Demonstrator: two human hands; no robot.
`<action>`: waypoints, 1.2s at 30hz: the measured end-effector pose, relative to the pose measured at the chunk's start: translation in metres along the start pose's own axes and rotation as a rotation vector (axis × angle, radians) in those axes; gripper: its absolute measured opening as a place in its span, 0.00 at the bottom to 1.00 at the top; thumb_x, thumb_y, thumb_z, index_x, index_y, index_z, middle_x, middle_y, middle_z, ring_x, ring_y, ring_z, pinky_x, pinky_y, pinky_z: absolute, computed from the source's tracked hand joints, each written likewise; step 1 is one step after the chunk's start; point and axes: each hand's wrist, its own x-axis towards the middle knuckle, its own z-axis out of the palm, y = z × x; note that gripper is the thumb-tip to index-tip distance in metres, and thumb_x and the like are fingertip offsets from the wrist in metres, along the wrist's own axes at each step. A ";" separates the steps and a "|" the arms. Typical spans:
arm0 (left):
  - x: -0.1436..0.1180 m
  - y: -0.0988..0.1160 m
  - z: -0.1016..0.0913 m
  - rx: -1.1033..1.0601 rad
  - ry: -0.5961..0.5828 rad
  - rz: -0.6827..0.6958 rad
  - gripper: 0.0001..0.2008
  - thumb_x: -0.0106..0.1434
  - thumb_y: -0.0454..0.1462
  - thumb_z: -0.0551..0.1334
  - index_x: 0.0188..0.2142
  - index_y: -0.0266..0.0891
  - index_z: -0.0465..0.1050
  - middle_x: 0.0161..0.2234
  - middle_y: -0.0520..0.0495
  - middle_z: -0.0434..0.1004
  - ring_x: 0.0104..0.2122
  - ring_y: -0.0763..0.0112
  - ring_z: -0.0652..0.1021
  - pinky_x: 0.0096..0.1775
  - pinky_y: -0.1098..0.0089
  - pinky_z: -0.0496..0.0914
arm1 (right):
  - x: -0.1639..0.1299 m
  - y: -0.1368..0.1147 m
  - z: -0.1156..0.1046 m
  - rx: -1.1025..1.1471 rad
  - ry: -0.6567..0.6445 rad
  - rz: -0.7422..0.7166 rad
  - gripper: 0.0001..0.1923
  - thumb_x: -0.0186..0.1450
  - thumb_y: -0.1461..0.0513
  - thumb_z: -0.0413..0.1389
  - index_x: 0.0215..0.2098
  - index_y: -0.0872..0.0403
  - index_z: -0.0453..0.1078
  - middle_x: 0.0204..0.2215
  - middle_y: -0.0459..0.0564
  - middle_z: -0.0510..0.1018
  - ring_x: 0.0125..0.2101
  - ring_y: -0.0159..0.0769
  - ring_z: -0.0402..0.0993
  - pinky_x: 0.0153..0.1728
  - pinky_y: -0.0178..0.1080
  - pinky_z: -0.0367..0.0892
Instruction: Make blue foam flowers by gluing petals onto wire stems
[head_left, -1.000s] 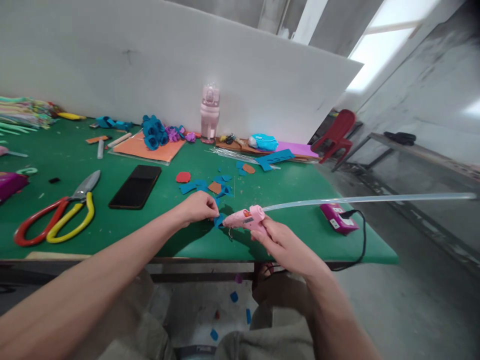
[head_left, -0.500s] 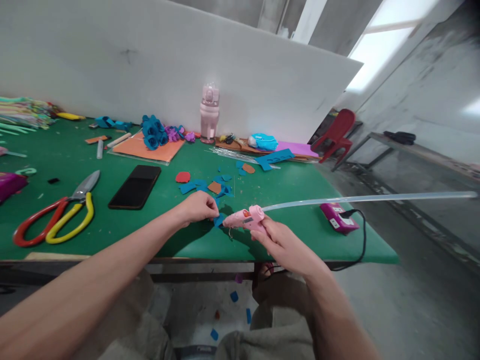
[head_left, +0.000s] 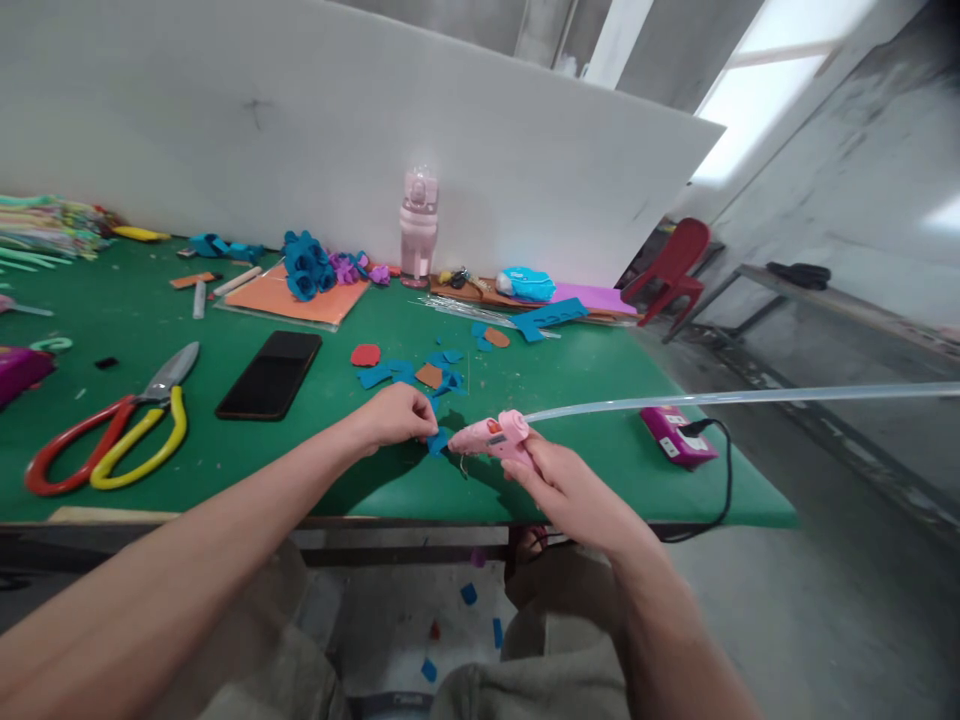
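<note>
The left hand (head_left: 396,414) pinches a blue foam piece (head_left: 439,440) at the near table (head_left: 225,450) edge. The right hand (head_left: 559,485) grips the glue gun (head_left: 491,436) (nozzle touching the piece), its glue stick (head_left: 720,398) extending right.

White wall panel (head_left: 300,110), red chair (head_left: 670,268), seemingly concrete floor (head_left: 825,600).

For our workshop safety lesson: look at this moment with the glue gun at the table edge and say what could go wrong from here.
1. The left hand pinches a small blue foam piece right at the nozzle of the pink glue gun held by the right hand; hot glue could burn the fingertips.
2. The long glue stick juts far past the table; a bump could jerk the gun.
3. The black cord hangs over the table edge and might snag.
</note>
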 end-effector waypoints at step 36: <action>-0.001 0.001 0.000 -0.008 -0.013 -0.008 0.05 0.44 0.36 0.60 0.18 0.35 0.72 0.17 0.51 0.71 0.22 0.73 0.70 0.25 0.74 0.61 | 0.000 0.005 -0.002 -0.031 0.029 0.047 0.15 0.67 0.57 0.43 0.43 0.56 0.65 0.35 0.53 0.75 0.35 0.39 0.71 0.35 0.38 0.63</action>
